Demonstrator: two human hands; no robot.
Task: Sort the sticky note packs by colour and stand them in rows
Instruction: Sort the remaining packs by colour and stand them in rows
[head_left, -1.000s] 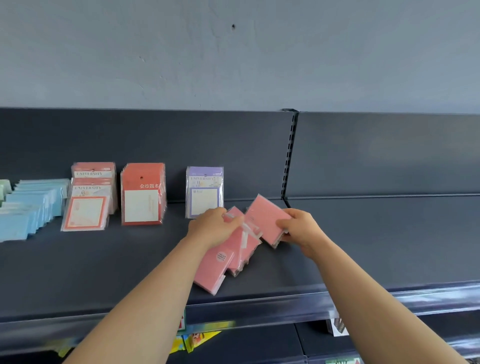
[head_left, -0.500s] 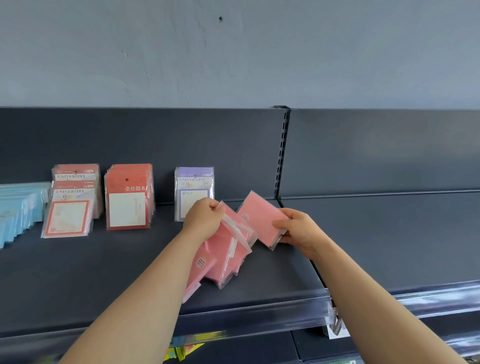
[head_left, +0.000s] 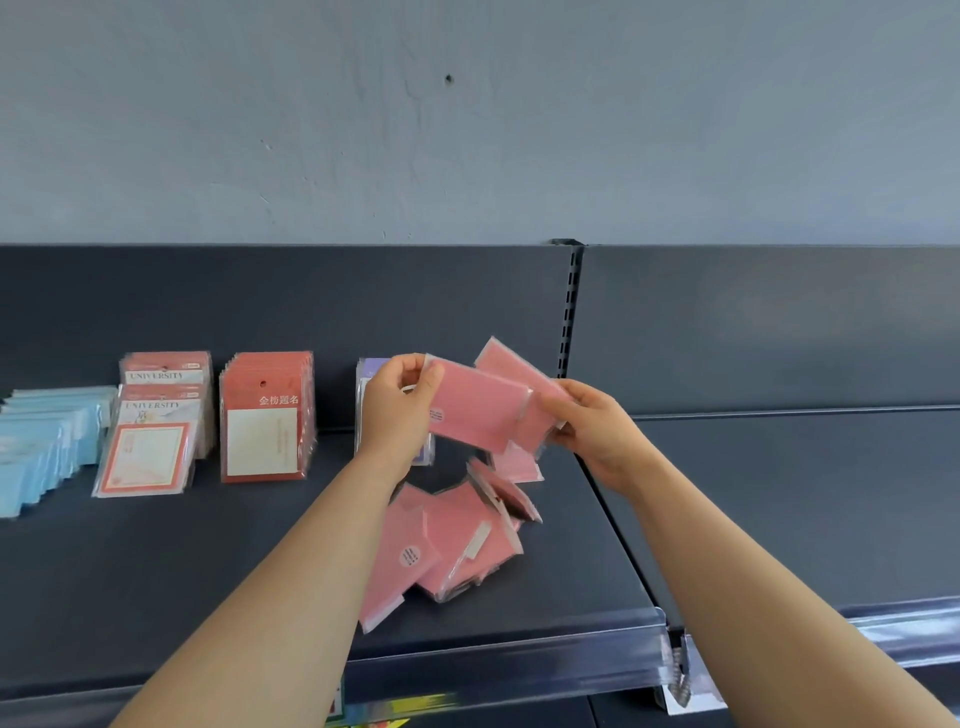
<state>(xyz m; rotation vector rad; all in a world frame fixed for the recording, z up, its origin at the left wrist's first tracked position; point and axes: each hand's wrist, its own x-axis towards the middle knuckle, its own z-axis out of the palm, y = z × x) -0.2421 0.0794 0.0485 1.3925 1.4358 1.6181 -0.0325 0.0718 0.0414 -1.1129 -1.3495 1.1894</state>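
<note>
Pinching pink packs tight in left grip and right grip, aloft over the loose pink pile on the shelf: square edges first, then stand upright beside the purple pack.

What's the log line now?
left hand grips pink plastic-wrapped sticky note pack | right hand grips rear pink pack | pink heap on dark shelf
</note>
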